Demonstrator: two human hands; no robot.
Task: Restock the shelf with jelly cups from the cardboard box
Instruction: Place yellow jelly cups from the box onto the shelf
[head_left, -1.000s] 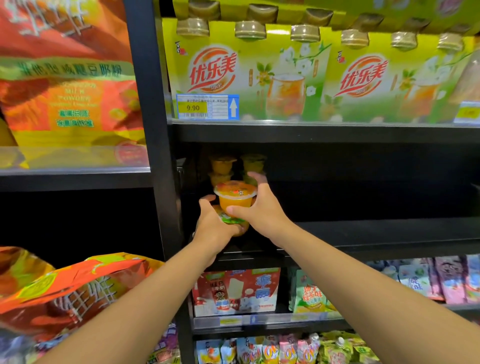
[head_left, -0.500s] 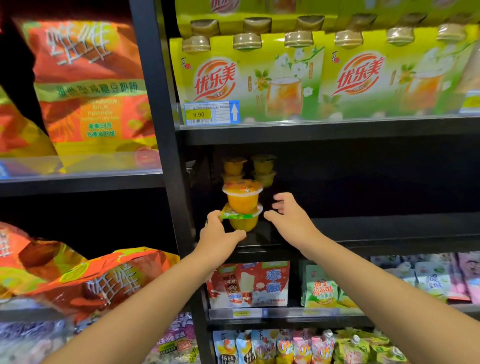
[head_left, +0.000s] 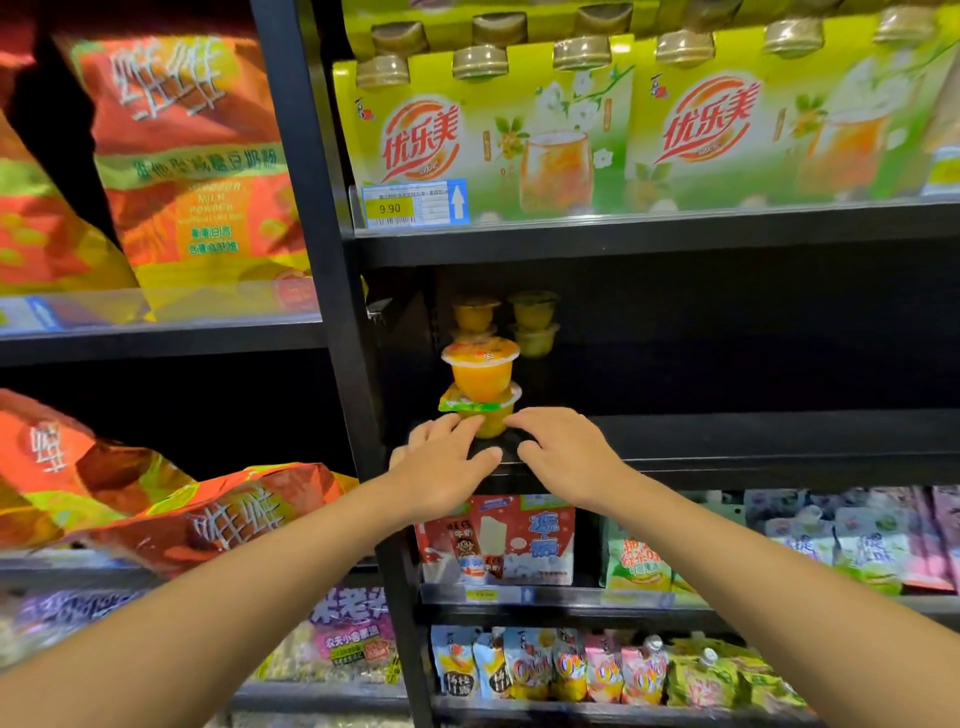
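An orange jelly cup (head_left: 482, 364) stands stacked on a second jelly cup (head_left: 488, 413) with a green lid, near the front left of the dark middle shelf (head_left: 727, 436). Behind them stand two more small stacks of jelly cups (head_left: 530, 322). My left hand (head_left: 441, 467) and my right hand (head_left: 566, 452) hover just in front of the lower cup, fingers extended and relaxed, fingertips close to it, holding nothing. The cardboard box is out of view.
A black upright post (head_left: 332, 312) borders the shelf on the left. Green drink multipacks (head_left: 519, 130) fill the shelf above; a red-and-white box (head_left: 498, 540) and pouches (head_left: 550, 665) sit below. Large orange bags (head_left: 197, 156) crowd the left bay.
Both hands have let go of the stacked cups and drawn back and down toward the shelf's front edge. The top cup now stands free on the lower one.
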